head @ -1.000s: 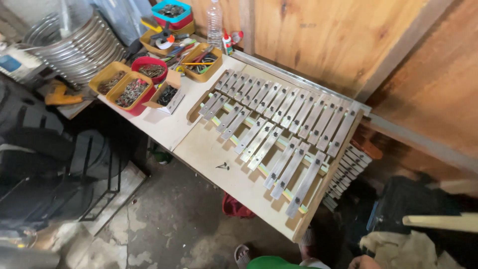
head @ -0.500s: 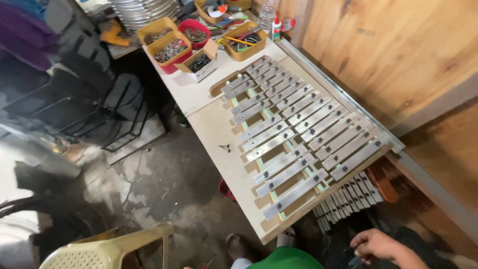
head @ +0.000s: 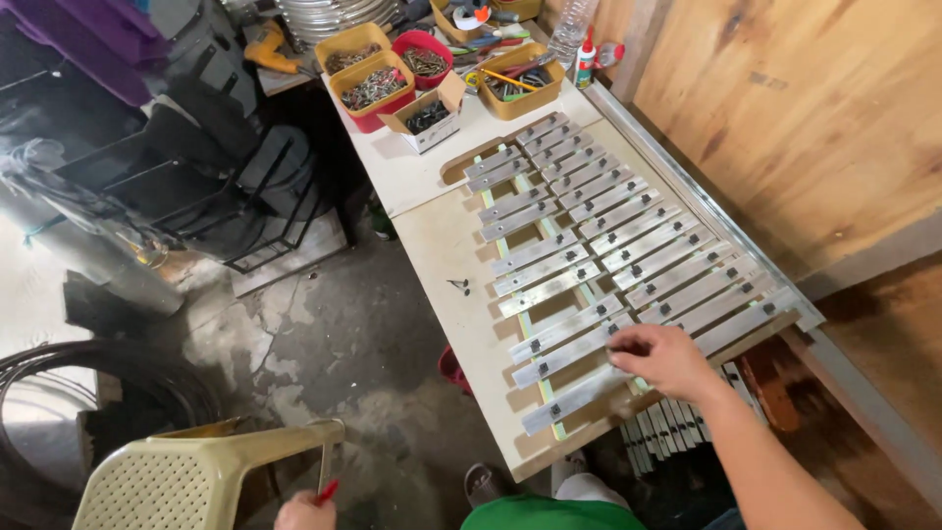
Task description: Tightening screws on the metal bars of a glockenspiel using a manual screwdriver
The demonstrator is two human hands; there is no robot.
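A row of metal bars (head: 599, 245) lies screwed across a wooden frame on a pale worktable (head: 442, 245). My right hand (head: 662, 358) rests on the nearest long bars, fingers curled down at a bar's screw; what they pinch is hidden. My left hand (head: 299, 512) sits at the bottom edge, closed around a red-handled tool (head: 326, 479) with a metal shaft pointing up, just beside a cream plastic chair (head: 186, 476). Two small dark screws (head: 459, 286) lie loose on the table left of the bars.
Yellow and red bins of hardware (head: 378, 83), a cardboard box (head: 427, 113) and a glue bottle (head: 587, 61) crowd the table's far end. A plywood wall (head: 785, 128) runs along the right. Spare bars (head: 667, 437) are stacked under the table. Black frames (head: 216, 186) and coiled cable (head: 118, 393) fill the concrete floor at left.
My right hand has risen from the lower right onto the nearest bars. My left hand with the red-handled tool has come into view by the chair. The view has shifted closer.
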